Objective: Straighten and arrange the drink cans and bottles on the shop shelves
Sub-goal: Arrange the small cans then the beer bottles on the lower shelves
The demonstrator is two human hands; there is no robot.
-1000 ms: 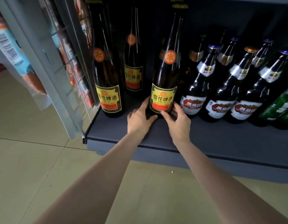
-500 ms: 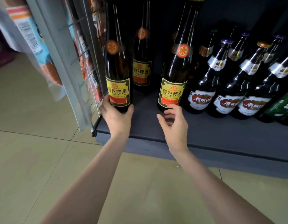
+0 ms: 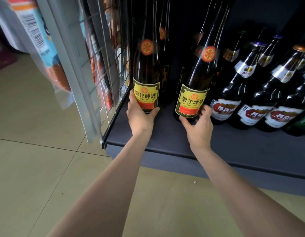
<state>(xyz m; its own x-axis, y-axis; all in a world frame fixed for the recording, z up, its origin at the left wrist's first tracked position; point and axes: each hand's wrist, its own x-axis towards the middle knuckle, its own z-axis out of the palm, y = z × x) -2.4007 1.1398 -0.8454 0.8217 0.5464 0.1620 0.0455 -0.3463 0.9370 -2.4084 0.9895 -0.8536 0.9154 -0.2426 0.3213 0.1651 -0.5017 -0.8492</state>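
Head view, dark shelf (image 3: 191,139), front row: left hand (image 3: 139,115) grips left yellow-label bottle (image 3: 146,79) beside wire rack (image 3: 103,69), right hand (image 3: 199,124) cups right yellow-label bottle (image 3: 194,93); best slid upright, labels facing forward, level with neighbouring red-label bottles (image 3: 234,100).

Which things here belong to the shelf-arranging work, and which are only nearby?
Job:
left hand gripping left yellow-label bottle
right hand gripping right yellow-label bottle
red-label bottles
shelf

Nearby:
wire rack
hanging packets
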